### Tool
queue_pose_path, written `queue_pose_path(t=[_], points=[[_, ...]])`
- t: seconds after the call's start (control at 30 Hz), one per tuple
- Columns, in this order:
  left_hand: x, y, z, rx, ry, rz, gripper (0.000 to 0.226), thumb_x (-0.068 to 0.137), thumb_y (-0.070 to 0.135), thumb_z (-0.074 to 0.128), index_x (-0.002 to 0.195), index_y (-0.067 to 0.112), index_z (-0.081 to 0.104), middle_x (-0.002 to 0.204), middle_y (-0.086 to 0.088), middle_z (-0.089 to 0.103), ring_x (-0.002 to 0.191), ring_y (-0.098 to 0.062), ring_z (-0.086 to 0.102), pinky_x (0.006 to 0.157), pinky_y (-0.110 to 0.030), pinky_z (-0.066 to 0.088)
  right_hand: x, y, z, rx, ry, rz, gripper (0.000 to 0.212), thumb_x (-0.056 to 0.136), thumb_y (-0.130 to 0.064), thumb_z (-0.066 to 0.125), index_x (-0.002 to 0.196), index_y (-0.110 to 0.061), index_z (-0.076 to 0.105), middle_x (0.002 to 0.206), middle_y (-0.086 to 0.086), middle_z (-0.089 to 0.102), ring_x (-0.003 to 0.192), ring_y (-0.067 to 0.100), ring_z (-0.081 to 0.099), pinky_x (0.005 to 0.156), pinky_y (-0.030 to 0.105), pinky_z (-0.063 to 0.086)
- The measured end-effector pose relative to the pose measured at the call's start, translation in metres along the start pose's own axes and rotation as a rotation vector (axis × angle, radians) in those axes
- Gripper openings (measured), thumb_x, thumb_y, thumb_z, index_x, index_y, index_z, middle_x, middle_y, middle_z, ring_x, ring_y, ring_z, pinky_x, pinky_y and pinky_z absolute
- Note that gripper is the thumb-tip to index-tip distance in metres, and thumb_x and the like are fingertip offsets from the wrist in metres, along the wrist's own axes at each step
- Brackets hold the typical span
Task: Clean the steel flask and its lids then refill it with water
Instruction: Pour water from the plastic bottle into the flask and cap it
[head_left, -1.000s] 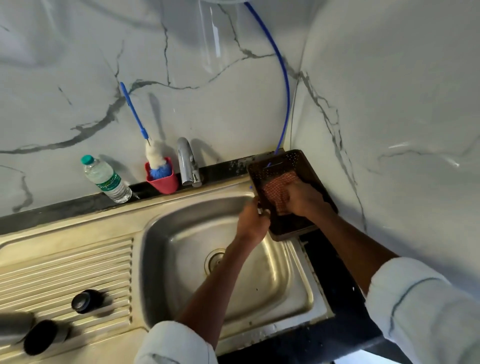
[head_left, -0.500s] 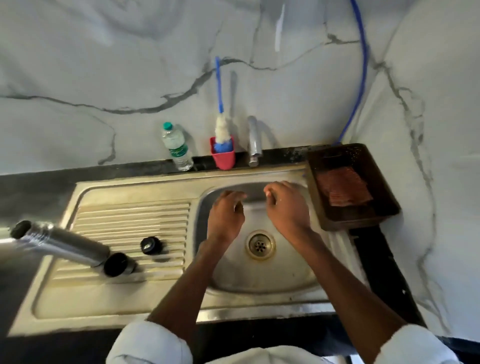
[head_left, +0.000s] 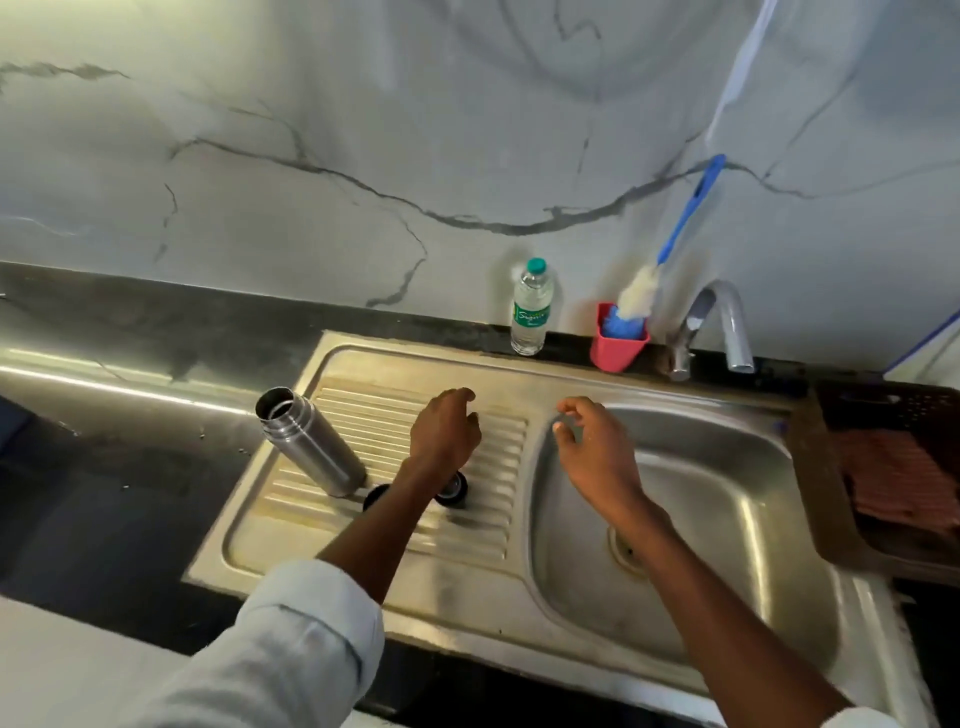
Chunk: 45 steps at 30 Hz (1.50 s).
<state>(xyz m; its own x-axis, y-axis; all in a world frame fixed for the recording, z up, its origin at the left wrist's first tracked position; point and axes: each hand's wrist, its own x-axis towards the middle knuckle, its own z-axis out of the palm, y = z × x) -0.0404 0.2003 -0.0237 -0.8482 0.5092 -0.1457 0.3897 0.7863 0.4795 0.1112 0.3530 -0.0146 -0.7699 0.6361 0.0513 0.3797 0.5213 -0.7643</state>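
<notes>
The steel flask (head_left: 310, 441) stands uncapped on the ribbed drainboard (head_left: 498, 457) of the sink (head_left: 727, 597), at the board's left edge, its open mouth leaning toward the dark desk (head_left: 130, 467). Just right of its base lie 2 black lids (head_left: 453, 487), both partly hidden under the left forearm. The left hand (head_left: 444, 434) hovers over the ribs, its grip loosely curled and holding nothing. The right hand (head_left: 592, 447) hangs over the basin's left rim, fingers spread, grip open and empty. Behind the sink, a plastic water bottle (head_left: 530, 309) stands upright beside a red cup (head_left: 618, 345) holding a blue-handled brush (head_left: 680, 223); the tap (head_left: 714, 325) is right of it. A brown tray (head_left: 893, 467) sits at the far right.
</notes>
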Motion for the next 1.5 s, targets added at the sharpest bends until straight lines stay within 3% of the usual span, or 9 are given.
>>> queue_pose_path(t=[0.27, 0.47, 0.57, 0.87, 0.97, 1.17, 1.33, 1.43, 1.5], points=[[0.066, -0.026, 0.012, 0.232, -0.246, 0.015, 0.061, 0.092, 0.036, 0.073, 0.148, 0.022, 0.05, 0.144, -0.009, 0.057, 0.131, -0.033, 0.056, 0.104, -0.041, 0.047, 0.077, -0.036, 0.032, 0.029, -0.016, 0.148, 0.044, 0.092, -0.03, 0.072, 0.131, -0.016, 0.059, 0.13, 0.006, 0.064, 0.119, 0.024, 0.06, 0.097, 0.036, 0.048], [0.073, -0.046, 0.024, 0.267, -0.166, 0.063, 0.054, 0.089, 0.037, 0.079, 0.136, 0.024, 0.056, 0.125, -0.009, 0.067, 0.114, -0.032, 0.065, 0.091, -0.038, 0.051, 0.145, -0.042, 0.055, 0.059, 0.054, 0.249, 0.075, 0.081, -0.037, 0.083, 0.14, -0.011, 0.045, 0.133, 0.009, 0.06, 0.12, 0.026, 0.058, 0.088, 0.028, 0.045], [0.076, -0.05, 0.024, 0.287, -0.13, 0.086, 0.056, 0.09, 0.04, 0.078, 0.138, 0.024, 0.054, 0.122, -0.009, 0.07, 0.112, -0.032, 0.066, 0.088, -0.038, 0.05, 0.18, -0.044, 0.071, 0.103, 0.124, 0.289, 0.087, 0.07, -0.047, 0.088, 0.136, -0.013, 0.044, 0.129, 0.009, 0.062, 0.115, 0.028, 0.063, 0.092, 0.04, 0.054], [0.079, -0.051, 0.033, 0.331, -0.104, 0.112, 0.058, 0.092, 0.04, 0.075, 0.142, 0.026, 0.049, 0.127, -0.004, 0.069, 0.113, -0.029, 0.067, 0.093, -0.038, 0.049, 0.208, -0.048, 0.093, 0.198, 0.294, 0.412, 0.058, 0.072, -0.043, 0.086, 0.118, -0.018, 0.059, 0.111, 0.0, 0.072, 0.095, 0.021, 0.067, 0.075, 0.027, 0.046], [0.08, -0.047, 0.023, 0.289, -0.117, 0.12, 0.056, 0.088, 0.045, 0.077, 0.138, 0.028, 0.056, 0.123, -0.003, 0.071, 0.113, -0.029, 0.067, 0.094, -0.037, 0.049, 0.188, -0.037, 0.088, 0.31, 0.316, 0.411, 0.06, 0.065, -0.044, 0.088, 0.113, -0.018, 0.064, 0.106, -0.002, 0.074, 0.094, 0.02, 0.07, 0.08, 0.032, 0.055], [0.072, -0.048, -0.001, -0.248, -0.166, -0.074, 0.041, 0.094, 0.043, 0.074, 0.125, 0.017, 0.072, 0.121, -0.009, 0.075, 0.113, -0.028, 0.07, 0.093, -0.033, 0.053, 0.101, -0.029, 0.055, 0.46, 0.326, 0.379, 0.061, 0.059, -0.054, 0.09, 0.108, -0.024, 0.069, 0.096, -0.012, 0.076, 0.089, 0.006, 0.071, 0.083, 0.032, 0.058], [0.021, 0.018, -0.027, -0.714, 0.055, 0.084, 0.018, 0.101, 0.034, 0.069, 0.105, 0.02, 0.077, 0.097, 0.004, 0.079, 0.097, -0.018, 0.074, 0.089, -0.039, 0.058, 0.036, -0.053, 0.008, 0.582, 0.313, 0.26, 0.045, 0.072, -0.025, 0.093, 0.108, -0.026, 0.065, 0.092, -0.019, 0.073, 0.083, -0.008, 0.067, 0.075, 0.013, 0.051], [-0.014, 0.072, -0.045, -0.979, -0.029, 0.229, 0.023, 0.104, 0.025, 0.063, 0.117, 0.011, 0.076, 0.107, 0.001, 0.079, 0.101, -0.008, 0.072, 0.089, -0.024, 0.054, 0.009, -0.067, -0.03, 0.627, 0.163, 0.186, 0.044, 0.075, -0.012, 0.089, 0.112, -0.02, 0.066, 0.089, -0.021, 0.074, 0.083, -0.009, 0.069, 0.071, 0.006, 0.048], [-0.027, 0.101, -0.059, -1.134, -0.126, 0.291, 0.03, 0.105, 0.024, 0.059, 0.127, 0.007, 0.07, 0.12, -0.007, 0.077, 0.114, -0.019, 0.072, 0.097, -0.029, 0.056, -0.001, -0.071, -0.048, 0.63, 0.032, 0.14, 0.046, 0.077, -0.008, 0.087, 0.118, -0.016, 0.068, 0.091, -0.018, 0.076, 0.087, -0.003, 0.071, 0.073, 0.009, 0.05]])
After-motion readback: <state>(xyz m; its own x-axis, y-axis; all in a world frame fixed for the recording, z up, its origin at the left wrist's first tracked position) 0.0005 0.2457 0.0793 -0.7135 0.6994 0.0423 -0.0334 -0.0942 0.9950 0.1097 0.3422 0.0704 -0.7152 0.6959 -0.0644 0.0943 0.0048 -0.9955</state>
